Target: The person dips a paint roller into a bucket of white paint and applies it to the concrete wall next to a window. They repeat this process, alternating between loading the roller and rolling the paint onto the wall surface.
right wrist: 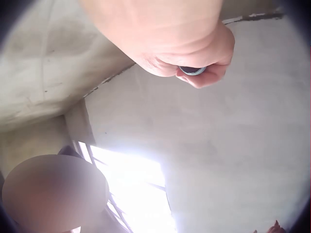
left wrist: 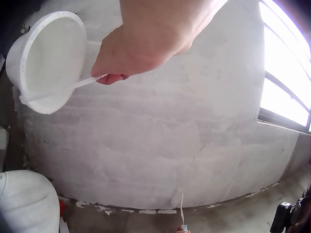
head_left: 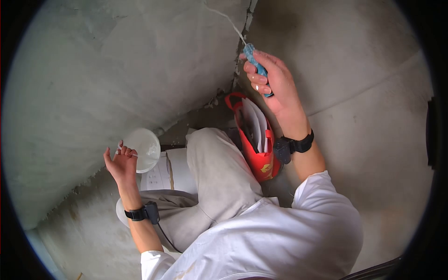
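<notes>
My right hand (head_left: 275, 81) grips the blue handle (head_left: 258, 66) of a tool whose thin pale blade (head_left: 229, 21) is seen edge-on beside the grey wall (head_left: 154, 51). In the right wrist view, the handle's round end (right wrist: 192, 71) shows in the curled right hand (right wrist: 194, 53). At the lower left, my left hand (head_left: 123, 165) holds a white bucket (head_left: 147, 151) by its thin handle. The left wrist view shows that handle (left wrist: 87, 81) running from the tilted bucket (left wrist: 53, 60) into the left hand (left wrist: 119, 60). Whether the blade touches the wall, I cannot tell.
A red bag (head_left: 261, 161) with papers stands beside the bent knee (head_left: 210, 149). Under the legs lies a whitish box (head_left: 158, 175). The wall meets the floor along a rough, chipped edge. A bright window (left wrist: 286, 73) is at the right in the left wrist view.
</notes>
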Demonstrator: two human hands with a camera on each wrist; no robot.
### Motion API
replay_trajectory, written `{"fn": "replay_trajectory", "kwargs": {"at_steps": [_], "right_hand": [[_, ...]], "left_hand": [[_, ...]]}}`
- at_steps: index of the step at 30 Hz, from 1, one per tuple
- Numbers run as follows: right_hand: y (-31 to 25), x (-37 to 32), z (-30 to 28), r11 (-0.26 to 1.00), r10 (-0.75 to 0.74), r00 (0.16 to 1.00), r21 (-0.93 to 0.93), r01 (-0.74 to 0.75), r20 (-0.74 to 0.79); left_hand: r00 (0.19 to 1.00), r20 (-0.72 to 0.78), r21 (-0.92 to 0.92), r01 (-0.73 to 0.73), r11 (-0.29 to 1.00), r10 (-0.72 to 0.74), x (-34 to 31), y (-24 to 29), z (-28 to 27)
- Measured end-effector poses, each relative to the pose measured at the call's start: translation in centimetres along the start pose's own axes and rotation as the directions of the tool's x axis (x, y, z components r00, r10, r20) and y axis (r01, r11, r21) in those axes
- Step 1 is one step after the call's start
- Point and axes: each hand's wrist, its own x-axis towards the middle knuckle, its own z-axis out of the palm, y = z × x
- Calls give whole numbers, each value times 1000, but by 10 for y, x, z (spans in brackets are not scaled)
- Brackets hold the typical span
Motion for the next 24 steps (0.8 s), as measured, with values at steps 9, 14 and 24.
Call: {"fn": "replay_trajectory", "kwargs": {"at_steps": [9,14,24], "right_hand": [[43,20,-56,996,85,996,9,-85,-18],[85,21,-85,977,210,977,40,-209,-22],[100,18,-95,981,182,969,-42,-191,-166]], "left_hand": [[1000,-2,-18,5,1000,-5,4,3,-6],[1000,-12,-11,-8,1000,8,3,2,-4],[1000,2,-23,-1,1000,1,4,2,-6]]}}
